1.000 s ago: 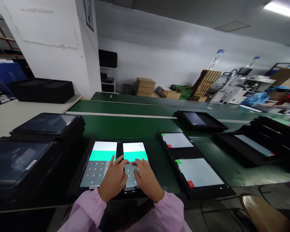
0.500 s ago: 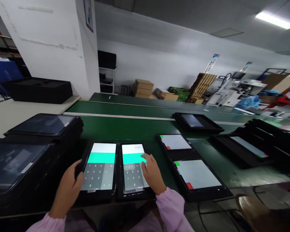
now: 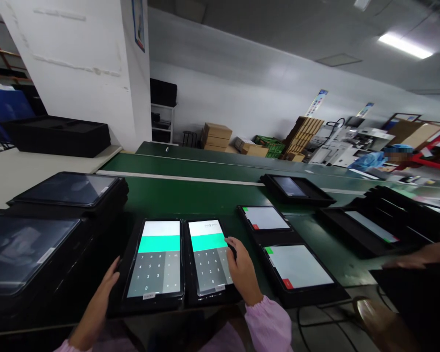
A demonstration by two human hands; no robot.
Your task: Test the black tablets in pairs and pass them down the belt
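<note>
Two lit tablets lie side by side in black foam trays in front of me, each with a calculator keypad. The left tablet (image 3: 154,274) has a blank top band; on the right tablet (image 3: 212,266) small characters show there. My right hand (image 3: 245,274) is at the right tablet's right edge, index finger bent onto its border, thumb apart. My left hand (image 3: 100,298) is beside the left edge of the black tray (image 3: 122,274), fingers stretched and holding nothing visible. To the right, two more tablets, the nearer tablet (image 3: 302,266) and the farther tablet (image 3: 266,217), show pale screens with green and red corners.
Dark-screened tablets (image 3: 68,188) lie on stacked black trays at left. A black tray (image 3: 297,189) with one tablet stands farther back on the green table (image 3: 190,195). At right, another person's hand (image 3: 407,259) holds a black panel (image 3: 407,298) by the table edge.
Both hands have come off the keypads and moved apart, left to the tray's side, right to the right tablet's edge. Characters on that screen have increased. Another person's hand has entered at right.
</note>
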